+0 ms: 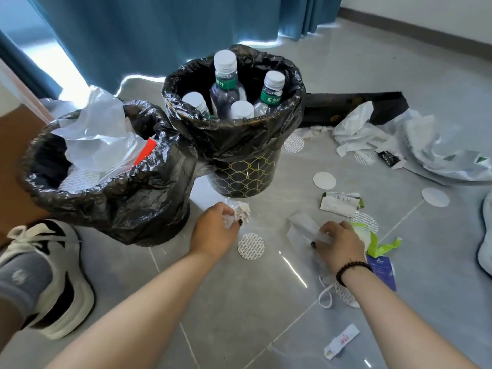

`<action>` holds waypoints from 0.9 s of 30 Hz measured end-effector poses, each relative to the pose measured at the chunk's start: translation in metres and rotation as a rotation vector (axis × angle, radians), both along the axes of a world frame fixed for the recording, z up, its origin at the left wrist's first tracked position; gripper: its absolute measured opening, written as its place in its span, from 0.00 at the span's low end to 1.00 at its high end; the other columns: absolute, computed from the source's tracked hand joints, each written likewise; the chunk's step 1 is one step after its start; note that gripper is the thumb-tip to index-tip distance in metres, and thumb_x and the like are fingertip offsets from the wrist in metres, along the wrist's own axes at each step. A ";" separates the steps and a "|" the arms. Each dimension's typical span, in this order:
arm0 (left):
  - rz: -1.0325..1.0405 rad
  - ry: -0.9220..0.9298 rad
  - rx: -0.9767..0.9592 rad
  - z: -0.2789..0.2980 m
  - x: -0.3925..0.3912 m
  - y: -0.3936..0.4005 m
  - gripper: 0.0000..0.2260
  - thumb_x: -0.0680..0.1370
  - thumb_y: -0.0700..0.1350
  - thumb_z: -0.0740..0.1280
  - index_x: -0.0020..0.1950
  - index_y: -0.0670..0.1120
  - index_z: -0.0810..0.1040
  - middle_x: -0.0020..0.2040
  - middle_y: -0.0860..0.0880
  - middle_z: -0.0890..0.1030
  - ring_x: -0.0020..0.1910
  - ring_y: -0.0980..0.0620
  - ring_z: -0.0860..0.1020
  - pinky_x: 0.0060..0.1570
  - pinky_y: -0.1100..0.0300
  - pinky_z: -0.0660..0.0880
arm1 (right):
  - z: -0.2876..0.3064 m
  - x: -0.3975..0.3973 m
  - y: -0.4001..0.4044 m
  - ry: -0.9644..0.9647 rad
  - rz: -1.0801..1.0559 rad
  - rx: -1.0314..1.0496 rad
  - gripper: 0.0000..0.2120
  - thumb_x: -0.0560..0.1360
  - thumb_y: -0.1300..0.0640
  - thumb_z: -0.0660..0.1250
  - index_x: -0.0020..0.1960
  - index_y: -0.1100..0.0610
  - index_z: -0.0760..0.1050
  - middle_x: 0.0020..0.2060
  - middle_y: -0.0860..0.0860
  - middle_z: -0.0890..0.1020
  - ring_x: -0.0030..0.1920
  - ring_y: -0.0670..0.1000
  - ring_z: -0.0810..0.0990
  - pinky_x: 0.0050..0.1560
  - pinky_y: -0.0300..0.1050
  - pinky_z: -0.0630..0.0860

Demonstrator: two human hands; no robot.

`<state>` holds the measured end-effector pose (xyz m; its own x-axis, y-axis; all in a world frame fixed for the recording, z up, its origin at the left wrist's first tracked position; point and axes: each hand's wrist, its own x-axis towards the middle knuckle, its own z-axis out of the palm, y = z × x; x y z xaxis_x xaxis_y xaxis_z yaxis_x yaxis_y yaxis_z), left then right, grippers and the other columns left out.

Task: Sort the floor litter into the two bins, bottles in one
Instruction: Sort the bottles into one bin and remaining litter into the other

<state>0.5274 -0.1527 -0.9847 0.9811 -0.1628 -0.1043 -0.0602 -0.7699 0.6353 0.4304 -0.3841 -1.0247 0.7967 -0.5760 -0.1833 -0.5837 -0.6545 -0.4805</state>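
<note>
A: Litter everywhere on the grey floor (pixel 239 302), and both hands are down in it. The left hand (pixel 214 231) has its fingers curled round a crumpled white wad (pixel 241 211), right at the foot of the patterned bin (pixel 243 171).

B: And the right hand (pixel 342 242) is clamped on a clear plastic wrapper (pixel 302 227), with a green-and-white wrapper (pixel 372 241) touching it on the far side.

A: Bottles (pixel 226 83) stand upright in that patterned bin, four white caps showing above the black liner.

B: The other bin (pixel 111 193), just left of it and touching, holds clear plastic bags (pixel 98 134) and a red scrap.

A: A round foil seal (pixel 251 245) lies between the two hands. More discs (pixel 324 180) dot the floor to the right, near a folded paper slip (pixel 340 205).

B: Crumpled white bags (pixel 354 129) sit beyond, toward the right edge. A sneaker (pixel 50 278) is planted at lower left, blue curtain (pixel 159 30) behind the bins.
</note>
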 end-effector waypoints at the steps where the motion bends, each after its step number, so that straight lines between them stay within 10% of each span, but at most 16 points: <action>1: -0.027 0.009 -0.017 0.010 -0.004 -0.002 0.07 0.74 0.46 0.71 0.51 0.50 0.77 0.49 0.51 0.81 0.49 0.51 0.79 0.45 0.62 0.72 | 0.002 0.000 0.001 -0.031 -0.063 0.059 0.09 0.69 0.58 0.72 0.48 0.53 0.76 0.48 0.52 0.71 0.47 0.57 0.75 0.53 0.47 0.70; 11: -0.205 -0.268 -0.203 0.098 -0.044 0.001 0.08 0.73 0.50 0.71 0.51 0.53 0.77 0.44 0.60 0.78 0.47 0.58 0.76 0.49 0.64 0.74 | 0.026 -0.008 0.027 -0.058 -0.271 0.256 0.10 0.68 0.63 0.70 0.47 0.59 0.73 0.42 0.58 0.78 0.50 0.62 0.78 0.50 0.48 0.73; 17: -0.037 -0.751 -0.353 0.140 -0.034 0.023 0.08 0.73 0.40 0.71 0.51 0.47 0.78 0.47 0.58 0.76 0.51 0.56 0.73 0.53 0.66 0.69 | 0.041 -0.026 0.034 -0.195 -0.280 0.330 0.10 0.68 0.60 0.72 0.46 0.61 0.74 0.42 0.56 0.79 0.45 0.60 0.78 0.47 0.49 0.74; 23: 0.605 -0.227 -0.789 0.192 0.010 0.055 0.13 0.76 0.48 0.70 0.59 0.45 0.79 0.53 0.50 0.80 0.43 0.60 0.76 0.35 0.74 0.72 | 0.048 -0.044 0.029 -0.301 -0.265 0.387 0.06 0.69 0.61 0.71 0.40 0.57 0.74 0.34 0.52 0.78 0.37 0.55 0.77 0.35 0.44 0.68; 27: 0.622 -0.111 -0.645 0.193 0.023 0.087 0.13 0.75 0.42 0.71 0.60 0.44 0.80 0.56 0.48 0.78 0.52 0.52 0.73 0.54 0.62 0.66 | 0.045 -0.050 0.027 -0.344 -0.286 0.416 0.07 0.68 0.62 0.73 0.39 0.57 0.74 0.34 0.53 0.79 0.39 0.58 0.78 0.38 0.44 0.70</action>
<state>0.5507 -0.0654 -0.7915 0.9104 0.4067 -0.0761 0.1616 -0.1802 0.9703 0.3807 -0.3576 -0.9795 0.6746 -0.7109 -0.1988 -0.4747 -0.2116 -0.8544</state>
